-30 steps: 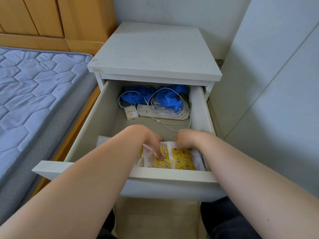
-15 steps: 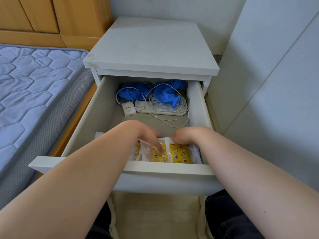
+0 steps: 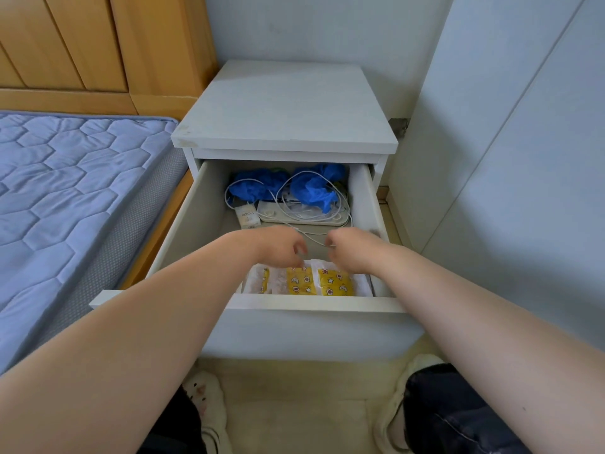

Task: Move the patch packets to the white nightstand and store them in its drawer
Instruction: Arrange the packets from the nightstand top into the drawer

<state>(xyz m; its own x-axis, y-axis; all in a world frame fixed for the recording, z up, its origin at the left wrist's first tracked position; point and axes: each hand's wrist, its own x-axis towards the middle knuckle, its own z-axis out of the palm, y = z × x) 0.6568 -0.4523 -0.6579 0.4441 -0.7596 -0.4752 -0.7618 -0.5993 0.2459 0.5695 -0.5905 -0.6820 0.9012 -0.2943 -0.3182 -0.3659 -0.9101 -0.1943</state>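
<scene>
The white nightstand (image 3: 288, 109) stands with its drawer (image 3: 314, 304) pulled out toward me. Yellow patch packets (image 3: 311, 281) with star prints lie side by side in the drawer's front part, flat on its bottom. My left hand (image 3: 278, 245) and my right hand (image 3: 353, 249) hover just above the packets with fingers curled loosely and nothing held in them. Both hands are lifted clear of the packets.
Blue crumpled material (image 3: 314, 188), a white cable (image 3: 311, 208), a flat white device (image 3: 301, 217) and a small labelled box (image 3: 247, 215) fill the drawer's back. A blue quilted mattress (image 3: 65, 198) lies left. A grey wall panel (image 3: 507, 158) stands right. Furry slippers (image 3: 209, 404) are below.
Both hands have lifted off the packets and risen a little; a second ago their fingers pressed on them. The view has pulled back from the drawer.
</scene>
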